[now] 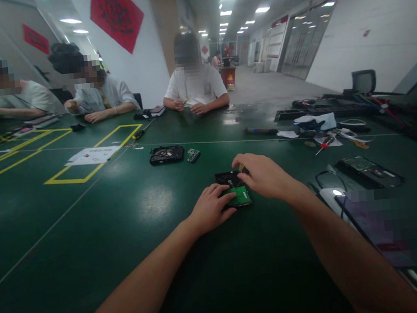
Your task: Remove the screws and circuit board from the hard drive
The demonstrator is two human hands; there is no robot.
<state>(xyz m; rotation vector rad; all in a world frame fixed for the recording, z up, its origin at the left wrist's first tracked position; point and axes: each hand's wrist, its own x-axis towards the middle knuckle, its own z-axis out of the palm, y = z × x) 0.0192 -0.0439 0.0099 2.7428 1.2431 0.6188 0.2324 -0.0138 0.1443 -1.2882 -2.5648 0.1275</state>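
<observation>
A hard drive [241, 197] with a green circuit board and a black metal body lies on the table in front of me. My left hand [213, 205] steadies it from the left, with fingers on its top and the thumb at its near edge. Over the drive's far right corner is my right hand [263, 173], its fingers curled round a screwdriver [243, 168]. Only a small yellow and black part of that tool shows; its tip is hidden. Beyond the drive are a small loose circuit board [193, 155] and an opened black casing [166, 154].
Right of me lie a tablet-like device [373, 224], another drive-like unit with a board [370, 170], a red screwdriver [325, 144] and cables. A yellow-black screwdriver [140, 132] and paper sheets [92, 156] lie left. A person [196, 86] sits opposite; others sit left.
</observation>
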